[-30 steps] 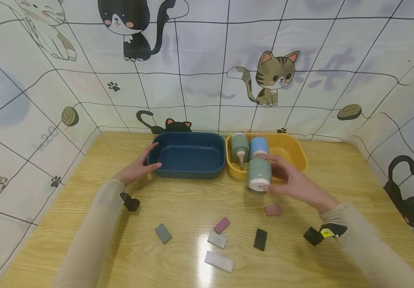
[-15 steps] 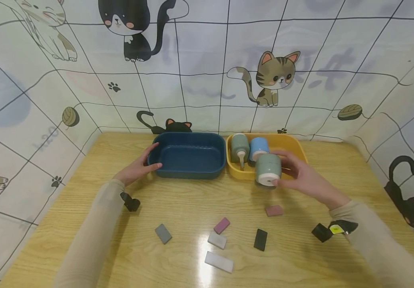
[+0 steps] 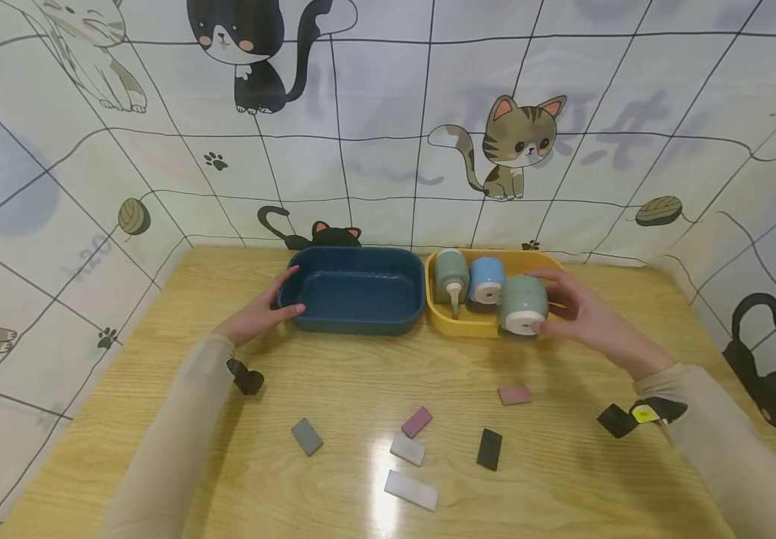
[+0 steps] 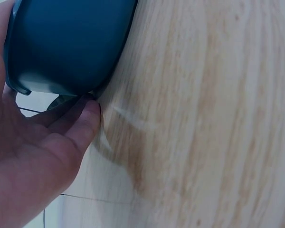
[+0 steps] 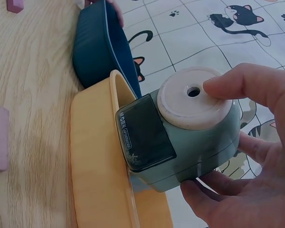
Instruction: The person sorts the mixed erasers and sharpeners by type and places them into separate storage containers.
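Observation:
My right hand (image 3: 580, 318) holds a grey-green pencil sharpener (image 3: 523, 299) over the front rim of a yellow bin (image 3: 452, 326). The right wrist view shows its cream round end (image 5: 175, 99) with a central hole, my thumb on that end and fingers under the body. A dark see-through panel (image 5: 145, 135) faces the bin wall. Inside the bin lie a blue sharpener-like piece (image 3: 487, 273) with a white end and a grey-green body (image 3: 452, 273) with a narrow tip. My left hand (image 3: 260, 311) grips the left end of a dark blue bin (image 3: 354, 327), thumb at its front corner.
Several small flat blocks lie on the wooden table (image 3: 260, 449): grey (image 3: 307, 436), purple (image 3: 416, 422), pink (image 3: 514, 394), black (image 3: 489, 449) and two white ones (image 3: 411, 490). The bins stand side by side before a cat-print backdrop (image 3: 374, 165).
My right hand has carried the grey-green sharpener rightward and slightly back along the yellow bin's front, uncovering the blue piece. My left hand and the dark blue bin have stayed put.

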`<action>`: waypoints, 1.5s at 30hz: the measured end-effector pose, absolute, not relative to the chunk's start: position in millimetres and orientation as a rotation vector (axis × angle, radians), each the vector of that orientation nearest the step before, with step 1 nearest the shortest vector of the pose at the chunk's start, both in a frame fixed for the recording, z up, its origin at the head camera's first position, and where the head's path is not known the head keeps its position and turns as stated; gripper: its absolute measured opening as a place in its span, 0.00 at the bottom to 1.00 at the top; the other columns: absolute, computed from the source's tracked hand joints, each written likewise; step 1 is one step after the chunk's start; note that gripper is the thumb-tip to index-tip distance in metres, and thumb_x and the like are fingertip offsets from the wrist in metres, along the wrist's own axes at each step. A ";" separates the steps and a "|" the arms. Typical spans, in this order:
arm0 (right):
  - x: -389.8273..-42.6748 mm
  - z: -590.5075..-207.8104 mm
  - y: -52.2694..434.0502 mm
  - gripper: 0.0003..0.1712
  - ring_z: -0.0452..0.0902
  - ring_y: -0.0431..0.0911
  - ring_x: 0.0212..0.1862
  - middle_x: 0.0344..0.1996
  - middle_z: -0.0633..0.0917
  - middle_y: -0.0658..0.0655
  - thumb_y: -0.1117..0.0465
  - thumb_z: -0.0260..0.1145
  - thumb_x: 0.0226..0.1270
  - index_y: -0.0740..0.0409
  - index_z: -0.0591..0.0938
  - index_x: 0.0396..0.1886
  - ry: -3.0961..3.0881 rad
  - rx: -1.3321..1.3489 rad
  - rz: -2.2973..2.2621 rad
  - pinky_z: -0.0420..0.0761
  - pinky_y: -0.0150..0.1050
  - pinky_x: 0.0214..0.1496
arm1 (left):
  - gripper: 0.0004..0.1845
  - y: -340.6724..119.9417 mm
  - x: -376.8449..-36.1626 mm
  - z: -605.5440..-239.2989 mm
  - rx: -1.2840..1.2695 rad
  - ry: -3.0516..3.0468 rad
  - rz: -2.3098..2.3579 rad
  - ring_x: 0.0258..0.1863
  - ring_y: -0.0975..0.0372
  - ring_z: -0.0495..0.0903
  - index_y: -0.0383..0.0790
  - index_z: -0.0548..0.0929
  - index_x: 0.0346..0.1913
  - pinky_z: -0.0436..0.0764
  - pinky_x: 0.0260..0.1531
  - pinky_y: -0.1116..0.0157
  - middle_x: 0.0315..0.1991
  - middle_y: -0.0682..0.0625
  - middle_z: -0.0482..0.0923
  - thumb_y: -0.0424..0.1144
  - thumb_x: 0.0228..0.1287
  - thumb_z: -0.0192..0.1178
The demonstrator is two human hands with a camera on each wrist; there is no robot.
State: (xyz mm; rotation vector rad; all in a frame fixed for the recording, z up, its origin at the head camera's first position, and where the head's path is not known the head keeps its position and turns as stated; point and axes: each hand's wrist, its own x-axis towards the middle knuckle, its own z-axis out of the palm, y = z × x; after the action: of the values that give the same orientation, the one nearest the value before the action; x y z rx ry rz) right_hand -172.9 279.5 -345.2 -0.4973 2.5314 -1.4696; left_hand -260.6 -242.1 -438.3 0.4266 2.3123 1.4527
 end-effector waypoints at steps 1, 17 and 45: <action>-173.3 -344.6 280.1 0.42 0.60 0.62 0.65 0.64 0.66 0.66 0.67 0.70 0.61 0.56 0.60 0.72 2.529 -0.485 -1.469 0.65 0.39 0.65 | 0.43 -242.1 -260.7 -438.4 0.426 2.312 1.454 0.74 0.50 0.30 0.62 0.41 0.77 0.44 0.66 0.41 0.77 0.49 0.29 0.45 0.70 0.58; -184.3 -347.8 296.7 0.44 0.58 0.65 0.67 0.66 0.63 0.72 0.66 0.67 0.63 0.54 0.55 0.75 2.532 -0.343 -1.490 0.62 0.61 0.63 | 0.43 -242.9 -260.0 -437.4 0.417 2.319 1.443 0.74 0.49 0.30 0.63 0.42 0.77 0.44 0.66 0.40 0.77 0.50 0.29 0.46 0.70 0.58; -228.3 -343.8 310.6 0.46 0.53 0.70 0.67 0.67 0.57 0.79 0.65 0.65 0.62 0.61 0.50 0.74 2.454 -0.234 -1.256 0.56 0.67 0.63 | 0.43 -243.3 -262.9 -441.1 0.414 2.328 1.444 0.74 0.50 0.31 0.63 0.42 0.77 0.44 0.66 0.39 0.77 0.50 0.29 0.47 0.70 0.58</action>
State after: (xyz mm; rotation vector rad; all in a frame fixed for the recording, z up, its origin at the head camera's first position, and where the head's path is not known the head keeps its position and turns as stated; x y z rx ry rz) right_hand -228.3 310.6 -343.8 -0.2340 2.4544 -1.2556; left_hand -262.9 -243.3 -441.1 0.4136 2.3276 1.4440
